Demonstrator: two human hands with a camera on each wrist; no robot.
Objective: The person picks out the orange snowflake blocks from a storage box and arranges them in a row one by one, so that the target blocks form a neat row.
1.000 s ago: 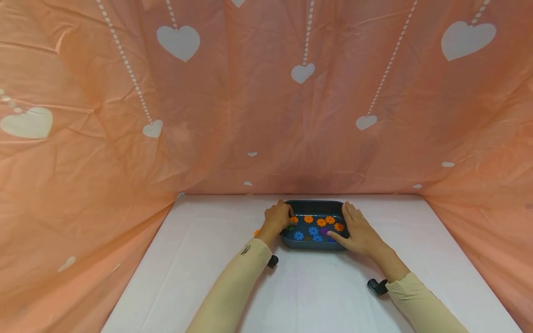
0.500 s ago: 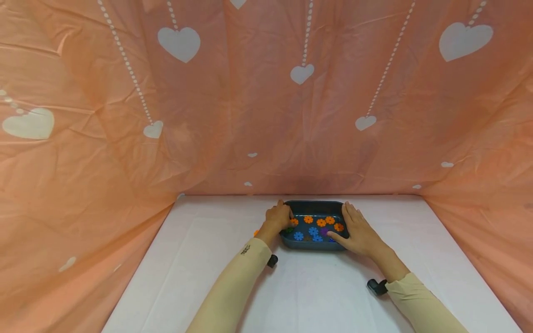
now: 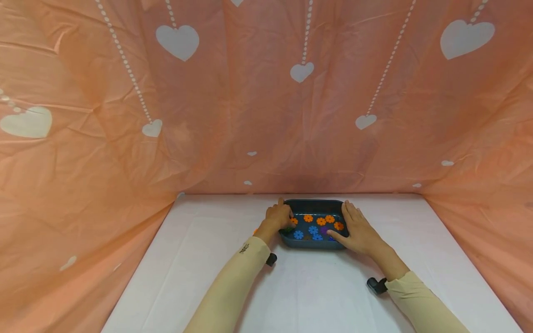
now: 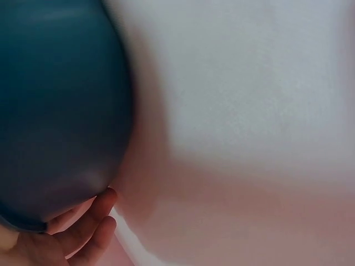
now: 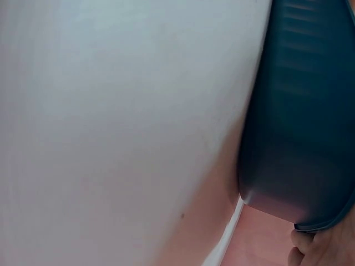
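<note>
Head view: a dark tray (image 3: 312, 245) is seen at the far side of a white-covered table (image 3: 300, 296), just short of an orange-pink cloth (image 3: 266, 106) printed with pale hearts. Its left end is gripped by the left hand (image 3: 278, 218), a digit bent inside the rim. Its right end is gripped by the right hand (image 3: 361, 237), fingers laid along the outside, thumb hooked over the rim. Orange flower-shaped pieces (image 3: 308, 218) and blue pieces (image 3: 298, 235) are scattered inside; a purple piece (image 3: 325, 230) is noted by the right thumb, a green piece (image 3: 288, 229) partly covered by the left hand. Beige sleeves (image 3: 233, 282) are worn on both arms.

Left wrist view: most of the left side is filled by the tray's wall; bent fingers are seen at its lower corner, one tip touching.

Right wrist view: the tray is placed at right, fingertips just visible beneath its rim.
</note>
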